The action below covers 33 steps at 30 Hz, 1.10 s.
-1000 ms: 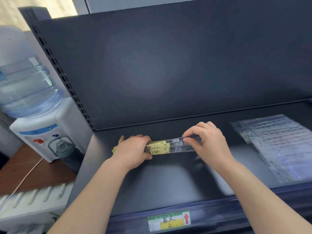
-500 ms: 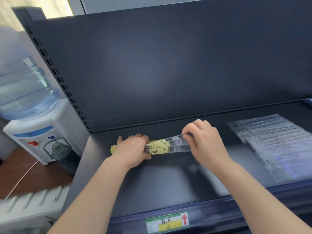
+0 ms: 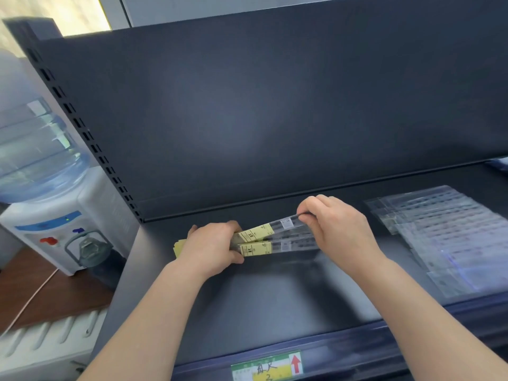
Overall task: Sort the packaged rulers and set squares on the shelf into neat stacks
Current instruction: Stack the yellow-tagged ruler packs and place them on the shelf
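At the centre of the dark metal shelf (image 3: 275,292), both hands grip a bundle of clear-packaged rulers with yellow label ends (image 3: 270,240). The spread of clear-packaged set squares (image 3: 445,237) lies flat at three o'clock, well apart from the bundle. The left hand (image 3: 211,248), at nine o'clock of the bundle, clamps the labelled ends as before. The right hand (image 3: 338,229) now pinches the top ruler's far end and has lifted it, so the two visible packs fan apart where half a second ago they lay together.
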{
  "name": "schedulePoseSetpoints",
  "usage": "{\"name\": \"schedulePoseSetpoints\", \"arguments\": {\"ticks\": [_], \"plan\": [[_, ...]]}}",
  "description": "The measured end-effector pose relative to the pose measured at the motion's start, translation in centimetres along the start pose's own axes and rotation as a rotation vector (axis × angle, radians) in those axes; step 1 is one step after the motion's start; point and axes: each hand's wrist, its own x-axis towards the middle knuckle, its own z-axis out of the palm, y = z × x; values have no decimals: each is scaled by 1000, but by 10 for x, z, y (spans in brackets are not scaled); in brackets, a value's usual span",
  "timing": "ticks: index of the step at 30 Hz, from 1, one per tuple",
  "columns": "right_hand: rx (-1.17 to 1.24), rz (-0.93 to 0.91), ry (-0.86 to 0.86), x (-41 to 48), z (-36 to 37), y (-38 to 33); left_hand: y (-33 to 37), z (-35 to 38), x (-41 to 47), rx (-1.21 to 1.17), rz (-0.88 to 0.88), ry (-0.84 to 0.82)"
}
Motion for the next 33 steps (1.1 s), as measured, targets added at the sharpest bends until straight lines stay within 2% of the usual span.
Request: {"name": "schedulePoseSetpoints", "arguments": {"ticks": [4,6,10,13,14,17,18,23,27,29,33], "plan": [[169,111,-154,-6,4,3,0,-1,1,-32,-3,36],[157,115,-186,-10,9,5,0,-2,1,-35,3,46],[78,19,33,-13,5,0,1,-1,2,-14,2,40],[55,25,166,-10,-2,-2,2,-2,2,-7,-8,34],[61,57,133,-8,-2,-1,2,-3,1,-11,-9,38],[147,161,-158,-7,10,6,4,-6,-2,-25,-23,56],[160,162,-202,-9,13,7,5,-6,-2,-29,-29,61],[205,99,-214,-8,17,5,9,-6,-4,-47,-26,70],[514,299,-364,-1,12,18,9,-9,-6,-51,-8,51],[665,369,-383,-2,16,25,10,-10,-8,-90,-11,63],[656,359,-359,-1,25,29,8,-9,-7,-300,10,128]]}}
